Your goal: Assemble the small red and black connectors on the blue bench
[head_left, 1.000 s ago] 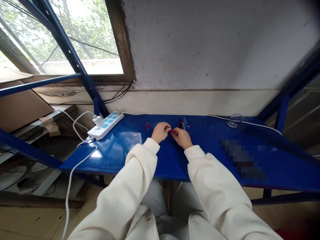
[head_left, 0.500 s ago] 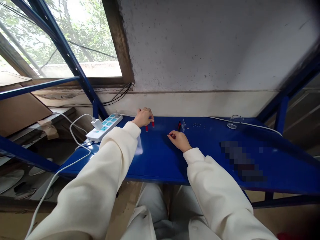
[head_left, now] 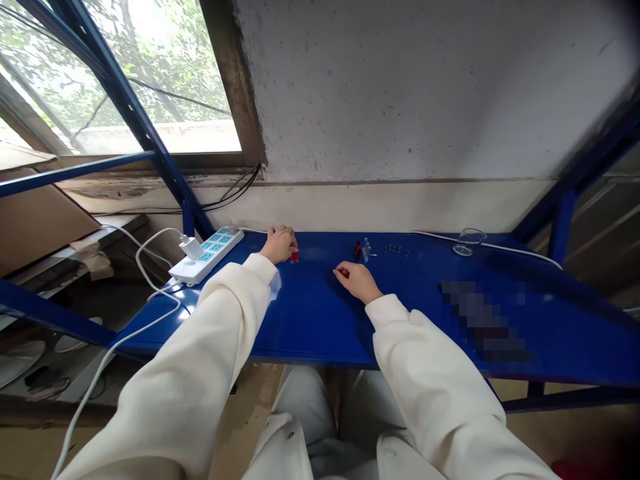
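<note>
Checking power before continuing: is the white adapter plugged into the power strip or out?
Plugged in: the white adapter sits upright in the near end of the power strip.

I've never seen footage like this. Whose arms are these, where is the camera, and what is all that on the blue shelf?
No machine here: a person wears one camera on the head, looking down at their own two bare hands. The left hand rests by red pieces on the blue shelf; whether it grips them is unclear. The right hand pinches a small red part. Farther back lie tiny clear vials, a row of small dark bits and a glass dish. On the left sits a white power strip with a charger plugged in.
</note>
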Tool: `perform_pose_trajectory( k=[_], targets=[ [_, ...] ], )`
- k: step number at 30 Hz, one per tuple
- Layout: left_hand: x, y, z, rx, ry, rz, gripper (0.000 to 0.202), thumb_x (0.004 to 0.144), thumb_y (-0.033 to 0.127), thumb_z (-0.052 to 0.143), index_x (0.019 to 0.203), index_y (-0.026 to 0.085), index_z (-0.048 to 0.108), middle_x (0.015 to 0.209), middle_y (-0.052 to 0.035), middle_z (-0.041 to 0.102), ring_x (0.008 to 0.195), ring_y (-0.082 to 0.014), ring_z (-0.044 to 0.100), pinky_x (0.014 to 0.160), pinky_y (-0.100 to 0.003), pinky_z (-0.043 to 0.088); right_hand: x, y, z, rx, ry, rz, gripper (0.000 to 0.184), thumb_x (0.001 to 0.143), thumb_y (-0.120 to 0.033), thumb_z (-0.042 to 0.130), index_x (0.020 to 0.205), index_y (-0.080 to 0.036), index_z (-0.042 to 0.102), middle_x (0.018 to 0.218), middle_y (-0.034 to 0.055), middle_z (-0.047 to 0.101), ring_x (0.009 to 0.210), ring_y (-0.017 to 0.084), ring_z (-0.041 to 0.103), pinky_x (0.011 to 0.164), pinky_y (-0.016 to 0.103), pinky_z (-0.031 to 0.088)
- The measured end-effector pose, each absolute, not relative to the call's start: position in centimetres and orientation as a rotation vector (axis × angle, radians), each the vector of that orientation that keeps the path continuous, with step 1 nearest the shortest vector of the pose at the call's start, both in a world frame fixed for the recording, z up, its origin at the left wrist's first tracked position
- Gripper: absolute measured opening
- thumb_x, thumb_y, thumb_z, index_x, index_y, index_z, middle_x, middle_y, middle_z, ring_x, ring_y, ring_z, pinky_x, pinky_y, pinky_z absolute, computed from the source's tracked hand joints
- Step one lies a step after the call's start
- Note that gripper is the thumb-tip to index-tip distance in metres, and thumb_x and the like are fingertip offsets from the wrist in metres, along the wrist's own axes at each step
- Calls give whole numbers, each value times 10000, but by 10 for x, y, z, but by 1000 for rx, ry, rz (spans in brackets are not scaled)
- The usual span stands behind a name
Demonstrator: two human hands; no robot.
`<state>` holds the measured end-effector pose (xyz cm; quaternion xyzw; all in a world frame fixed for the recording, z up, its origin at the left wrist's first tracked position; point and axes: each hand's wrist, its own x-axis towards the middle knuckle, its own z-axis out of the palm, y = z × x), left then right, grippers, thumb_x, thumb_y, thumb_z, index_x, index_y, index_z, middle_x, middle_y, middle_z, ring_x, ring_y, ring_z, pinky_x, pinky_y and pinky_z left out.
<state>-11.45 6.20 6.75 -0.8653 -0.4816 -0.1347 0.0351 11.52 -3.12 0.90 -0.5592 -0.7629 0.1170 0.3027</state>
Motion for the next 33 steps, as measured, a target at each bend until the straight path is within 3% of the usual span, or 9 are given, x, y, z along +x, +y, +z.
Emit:
perform_pose_trajectory(
  k=[27, 33],
  targets=[
    [-110, 56, 70, -2603, -1545, -368, 199, 743, 335, 560, 733, 165, 664, 937, -85, 597, 985, -270, 466, 842, -428, 245, 117, -33, 13, -1447, -1964, 319, 236, 816, -349, 422, 782, -196, 598, 625, 8, 591, 540, 112, 505, 498, 210, 313],
    [-98, 43, 78, -2567, -1509, -562, 257, 790, 353, 490, 903, 184, 648, 994, -91, 599, 985, -267, 488, 837, -417, 262, 119, -37, 18, -1400, -1770, 122, 271, 814, -344, 389, 655, -188, 544, 564, 0, 555, 511, 104, 470, 511, 213, 308]
  ],
)
